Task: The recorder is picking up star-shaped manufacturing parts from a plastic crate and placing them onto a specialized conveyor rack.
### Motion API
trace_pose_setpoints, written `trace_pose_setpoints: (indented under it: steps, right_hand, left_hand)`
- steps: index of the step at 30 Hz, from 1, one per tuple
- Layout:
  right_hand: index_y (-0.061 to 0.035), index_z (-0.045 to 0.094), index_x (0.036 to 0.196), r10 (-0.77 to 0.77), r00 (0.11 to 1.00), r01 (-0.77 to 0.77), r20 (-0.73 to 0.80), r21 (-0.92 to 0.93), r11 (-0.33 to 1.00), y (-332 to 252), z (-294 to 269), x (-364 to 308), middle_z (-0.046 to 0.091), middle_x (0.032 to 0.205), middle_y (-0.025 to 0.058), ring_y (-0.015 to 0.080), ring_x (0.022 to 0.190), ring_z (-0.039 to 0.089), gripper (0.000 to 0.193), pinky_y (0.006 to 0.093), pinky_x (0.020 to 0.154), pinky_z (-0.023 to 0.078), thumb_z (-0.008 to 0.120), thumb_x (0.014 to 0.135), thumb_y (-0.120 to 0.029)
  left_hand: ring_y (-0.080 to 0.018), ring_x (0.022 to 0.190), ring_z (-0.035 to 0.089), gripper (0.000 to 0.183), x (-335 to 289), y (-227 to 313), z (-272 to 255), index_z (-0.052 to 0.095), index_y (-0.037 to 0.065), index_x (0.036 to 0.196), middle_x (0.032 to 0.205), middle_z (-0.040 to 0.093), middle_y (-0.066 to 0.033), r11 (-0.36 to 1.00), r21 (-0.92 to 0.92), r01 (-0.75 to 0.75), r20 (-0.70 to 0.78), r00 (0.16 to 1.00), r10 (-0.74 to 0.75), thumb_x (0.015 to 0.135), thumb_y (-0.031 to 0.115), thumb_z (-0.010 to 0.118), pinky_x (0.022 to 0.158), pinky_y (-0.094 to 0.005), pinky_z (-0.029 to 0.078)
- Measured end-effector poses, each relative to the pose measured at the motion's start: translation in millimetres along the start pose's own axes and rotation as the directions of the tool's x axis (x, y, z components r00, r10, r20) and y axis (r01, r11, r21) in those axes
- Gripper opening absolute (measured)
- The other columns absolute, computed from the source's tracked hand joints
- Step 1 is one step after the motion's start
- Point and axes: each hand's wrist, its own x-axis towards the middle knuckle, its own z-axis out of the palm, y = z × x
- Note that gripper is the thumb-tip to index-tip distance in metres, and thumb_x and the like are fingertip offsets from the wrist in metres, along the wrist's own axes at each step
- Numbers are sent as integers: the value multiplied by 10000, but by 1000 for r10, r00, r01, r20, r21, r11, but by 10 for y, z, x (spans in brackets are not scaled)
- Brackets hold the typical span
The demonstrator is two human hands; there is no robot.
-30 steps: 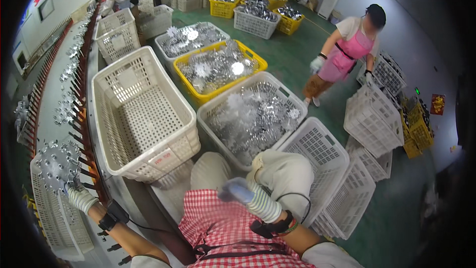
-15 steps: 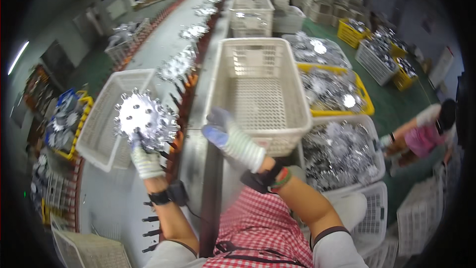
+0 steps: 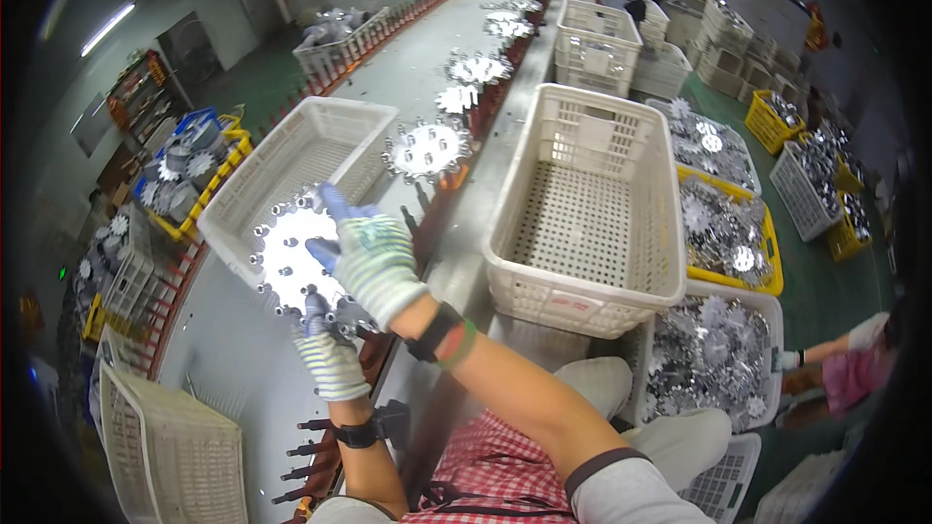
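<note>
My left hand (image 3: 328,357), in a striped knit glove with blue-grey fingertips, holds a shiny toothed metal disc (image 3: 291,257) by its near edge. Small knobs ring the disc and dot its face. In the same kind of glove, my right hand (image 3: 374,257) grips the disc's right side, the thumb over its face. Part of the far fingers is hidden behind the metal. Just beyond, a similar toothed disc (image 3: 427,150) rests on the pins along the conveyor's edge. Behind the held disc stands a white plastic crate (image 3: 218,223) on the belt.
More toothed discs (image 3: 481,68) line the conveyor into the distance. To my right is a tall white crate (image 3: 587,306); beside it, a white tub (image 3: 714,349) and a yellow crate (image 3: 772,243) hold metal parts. Dark pins (image 3: 316,424) stick out near my left forearm. Other people work nearby.
My right hand has moved left from beside the tall crate and taken hold of the disc in my left hand. The view has shifted, so the surroundings appear further right.
</note>
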Motion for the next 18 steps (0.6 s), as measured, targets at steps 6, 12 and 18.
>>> trace_pose_setpoints:
  steps: [6,12,18]
  right_hand:
    - [-7,528,1024,367,859,-500,357,741,449,257,473,-428,536,980,189,252,856,550,560,341,754,438,684,638,-382]
    - [13,553,959,25,998,41,-59,887,459,-555,-1262,-410,612,860,72,110,765,574,261,216,666,455,625,722,-69]
    - [-15,520,1006,499,626,-12,-600,632,775,746,-1940,-1784,563,899,69,139,732,555,273,260,635,472,528,808,-203]
  left_hand:
    - [-115,816,543,373,-94,57,-314,470,60,1131,1014,543,-35,996,56,-63,17,998,62,806,238,512,625,-225,463]
    - [-158,1087,416,559,-566,834,195,310,34,1259,1225,398,-96,845,-123,-521,461,724,514,814,305,514,850,-281,408]
    - [-180,1012,479,521,260,-247,492,300,63,1268,1178,432,-90,986,-135,-94,295,946,130,815,207,511,891,-305,373]
